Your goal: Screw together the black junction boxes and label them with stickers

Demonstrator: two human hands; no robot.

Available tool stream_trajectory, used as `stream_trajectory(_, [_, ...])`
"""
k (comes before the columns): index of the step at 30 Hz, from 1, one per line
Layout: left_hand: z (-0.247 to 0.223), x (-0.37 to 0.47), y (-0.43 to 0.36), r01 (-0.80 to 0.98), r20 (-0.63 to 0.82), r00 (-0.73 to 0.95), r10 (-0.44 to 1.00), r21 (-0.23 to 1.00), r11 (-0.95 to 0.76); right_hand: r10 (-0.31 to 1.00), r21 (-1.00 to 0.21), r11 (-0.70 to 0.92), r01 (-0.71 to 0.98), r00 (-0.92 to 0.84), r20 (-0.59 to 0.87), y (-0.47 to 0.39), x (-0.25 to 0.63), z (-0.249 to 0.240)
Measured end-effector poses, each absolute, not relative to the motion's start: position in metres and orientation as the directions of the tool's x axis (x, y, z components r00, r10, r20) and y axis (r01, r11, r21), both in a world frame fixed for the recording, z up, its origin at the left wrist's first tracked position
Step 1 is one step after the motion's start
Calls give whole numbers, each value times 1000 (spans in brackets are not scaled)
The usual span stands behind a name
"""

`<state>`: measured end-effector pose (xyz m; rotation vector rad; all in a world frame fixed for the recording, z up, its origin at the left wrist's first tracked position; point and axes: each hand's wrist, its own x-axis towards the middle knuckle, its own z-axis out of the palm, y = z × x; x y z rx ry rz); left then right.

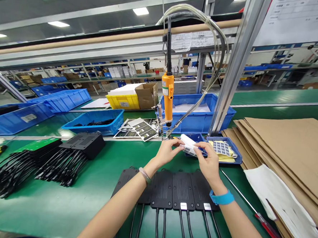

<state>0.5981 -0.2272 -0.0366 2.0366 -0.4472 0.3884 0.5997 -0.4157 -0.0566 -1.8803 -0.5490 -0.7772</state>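
My left hand (169,153) and my right hand (208,163) are raised over the green bench, fingertips pinching a white strip of labels (189,145) between them. Small dark print shows on the strip, and its upper part curls over. Below my hands lies a row of several black plastic boxes (162,191) with screwed, ribbed tops and black cables toward me. A small white label (183,206) sits on the lower edge of one box, and another label (207,206) on the rightmost. My left forearm covers part of the row's left side.
An orange electric screwdriver (167,98) hangs behind my hands. A small blue tray (236,152) holds label sheets. Cardboard sheets (289,141) and a long red-handled screwdriver (268,226) lie right. Stacked black boxes with cables (84,143) stand left, near a blue bin (94,120).
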Motion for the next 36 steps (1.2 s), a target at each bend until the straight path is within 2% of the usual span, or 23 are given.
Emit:
stream_trajectory(5, [-35,597,-226,-472,438,880,-186,760,-446,119,-649,-437,623,755,645,-414,602,-60])
stream_trajectory(13, [-35,597,-220,-470,415,882,-222,771,-429,69,-641,-506,577,768,637,-413,600,-66])
stream_trajectory(21, [-35,598,-223,-464,409,886,-220,778,-424,114,-499,-541,676,648,753,-414,599,-60])
stream_trajectory(28, [-42,604,-227,-427,395,904,-166,793,-434,221,-337,-525,781,508,832,-412,595,-56])
stream_trajectory(31, [-42,607,-230,-425,393,904,-167,793,-437,195,-346,-511,787,498,845,-410,593,-55])
stream_trajectory(36, [-36,608,-237,-440,394,898,-198,768,-466,120,-451,-483,750,567,815,-403,599,-53])
